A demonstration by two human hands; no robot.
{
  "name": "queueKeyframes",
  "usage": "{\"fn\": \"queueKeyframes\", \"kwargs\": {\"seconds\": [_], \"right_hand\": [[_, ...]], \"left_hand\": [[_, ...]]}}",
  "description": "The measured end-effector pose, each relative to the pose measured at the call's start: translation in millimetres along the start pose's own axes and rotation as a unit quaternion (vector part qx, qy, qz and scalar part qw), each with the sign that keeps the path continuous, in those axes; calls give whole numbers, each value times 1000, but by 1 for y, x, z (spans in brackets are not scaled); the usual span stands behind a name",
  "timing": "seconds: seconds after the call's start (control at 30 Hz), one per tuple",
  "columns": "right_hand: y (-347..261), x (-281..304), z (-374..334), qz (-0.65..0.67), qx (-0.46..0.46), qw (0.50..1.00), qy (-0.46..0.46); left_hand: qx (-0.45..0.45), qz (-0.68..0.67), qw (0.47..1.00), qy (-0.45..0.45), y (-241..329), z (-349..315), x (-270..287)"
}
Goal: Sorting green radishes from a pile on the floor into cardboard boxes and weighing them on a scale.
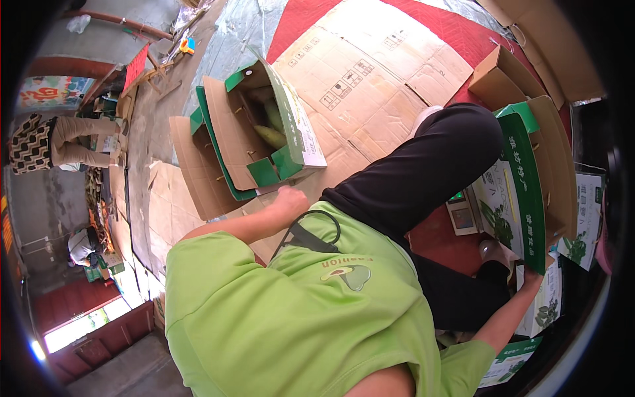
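To the left, an open green and white carton (301, 126) stands with its brown-lined flaps folded out. Long pale green vegetables (270, 135), perhaps radishes, lie inside it. My left hand (291, 202) is closed at this carton's near edge; whatever its fingers hold, if anything, is hidden. On the right, another open green and white carton (522, 185) is tilted beside my knee. My right hand (531, 279) grips its lower corner, fingers partly hidden behind the board. This carton's inside cannot be seen.
A flattened cardboard sheet (370, 73) covers red flooring in front of me. Beside the right carton sits a scale (462, 217) with a lit display. More printed cartons (582, 221) and an open brown box (506, 78) stand right. Far left, a bent-over person (66, 142) and another person (81, 247) are near cartons.
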State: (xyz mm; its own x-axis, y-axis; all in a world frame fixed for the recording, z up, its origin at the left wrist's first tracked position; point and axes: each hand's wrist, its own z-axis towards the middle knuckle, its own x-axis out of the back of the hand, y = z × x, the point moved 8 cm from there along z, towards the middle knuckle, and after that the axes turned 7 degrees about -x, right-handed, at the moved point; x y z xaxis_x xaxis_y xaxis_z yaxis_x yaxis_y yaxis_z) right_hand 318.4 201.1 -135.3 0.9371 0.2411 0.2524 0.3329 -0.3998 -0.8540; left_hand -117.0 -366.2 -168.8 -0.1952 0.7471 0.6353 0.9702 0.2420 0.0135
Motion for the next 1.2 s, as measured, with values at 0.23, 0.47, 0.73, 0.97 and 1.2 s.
{"fn": "queueKeyframes", "kwargs": {"seconds": [0.23, 0.47, 0.73, 0.97, 1.2], "right_hand": [[3, 10, -1, -16, -7, 1000, -5], [3, 7, 14, -20, -9, 1000, -15], [6, 9, 9, -24, -17, 1000, -10], [30, 40, 18, -21, -29, 999, -18], [33, 45, 53, -26, -43, 999, -19]], "left_hand": [[132, -39, 840, 525, -81, -109, 132], [467, -11, 643, 607, -243, -230, -5], [576, -429, 604, 347, -286, -218, -171], [615, -393, 603, 322, -235, -239, -161], [649, -537, 387, 375, -200, -265, -256]]}}
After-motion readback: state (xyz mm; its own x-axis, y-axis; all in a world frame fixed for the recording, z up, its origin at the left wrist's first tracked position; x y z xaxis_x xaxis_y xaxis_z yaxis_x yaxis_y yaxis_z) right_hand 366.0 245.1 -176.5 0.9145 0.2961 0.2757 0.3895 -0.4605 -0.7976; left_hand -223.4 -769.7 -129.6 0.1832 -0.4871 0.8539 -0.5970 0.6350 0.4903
